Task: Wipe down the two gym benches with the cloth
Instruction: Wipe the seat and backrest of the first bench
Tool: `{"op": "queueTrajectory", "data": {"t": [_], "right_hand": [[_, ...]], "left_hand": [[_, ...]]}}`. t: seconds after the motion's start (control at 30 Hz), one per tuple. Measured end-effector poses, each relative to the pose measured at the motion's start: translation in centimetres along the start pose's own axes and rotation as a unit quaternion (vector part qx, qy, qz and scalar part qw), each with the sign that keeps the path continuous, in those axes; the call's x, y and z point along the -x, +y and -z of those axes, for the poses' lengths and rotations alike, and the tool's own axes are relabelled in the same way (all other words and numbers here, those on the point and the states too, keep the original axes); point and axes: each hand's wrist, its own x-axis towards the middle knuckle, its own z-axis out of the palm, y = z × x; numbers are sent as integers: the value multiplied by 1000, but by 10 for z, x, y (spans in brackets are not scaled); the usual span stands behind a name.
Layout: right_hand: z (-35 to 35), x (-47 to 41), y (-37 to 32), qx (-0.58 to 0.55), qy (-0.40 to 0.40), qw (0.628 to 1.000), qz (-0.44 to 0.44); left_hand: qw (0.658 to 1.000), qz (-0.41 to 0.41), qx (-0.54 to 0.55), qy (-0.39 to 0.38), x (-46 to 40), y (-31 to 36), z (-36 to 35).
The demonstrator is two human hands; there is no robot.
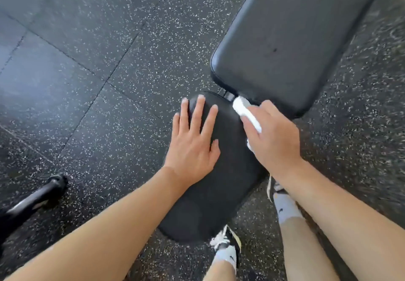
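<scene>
A black padded gym bench runs from the lower middle to the upper right: a small seat pad (217, 193) near me and a long back pad (291, 39) beyond it. My left hand (192, 142) lies flat on the seat pad's far left part, fingers spread and straight. My right hand (271, 136) grips a bunched white cloth (243, 107) at the seat pad's far right corner, by the gap between the two pads. Most of the cloth is hidden under my fingers.
Dark rubber floor tiles (98, 61) with white speckles surround the bench. A black metal bar end (43, 193) lies on the floor at the lower left. My two feet in sneakers and white socks (225, 245) stand beside the seat pad's near end.
</scene>
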Motion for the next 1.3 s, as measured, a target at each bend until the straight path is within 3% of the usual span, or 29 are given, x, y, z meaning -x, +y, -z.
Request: {"op": "queueTrajectory", "data": {"t": [0.27,0.57,0.73,0.87,0.97,1.1,1.3], "right_hand": [[-10,-54,-42,-59,-27,997,34],[14,55,49,-72,67,994,-56],[-5,20,16,-42,111,991,-64],[-19,-24,-29,-13,52,998,-44],[-24,-22,-36,-21,77,995,-55],[-20,27,-4,-42,238,959,-146],[-47,121,-13,-248,318,876,-263]], "left_hand": [[998,13,-8,64,20,11,-14],[996,26,-17,87,20,14,-19],[996,21,-25,85,19,12,-22],[996,18,-19,91,18,9,-26],[995,11,-22,99,19,5,-28],[993,4,-21,113,19,5,-30],[993,1,-20,120,19,4,-31]]}}
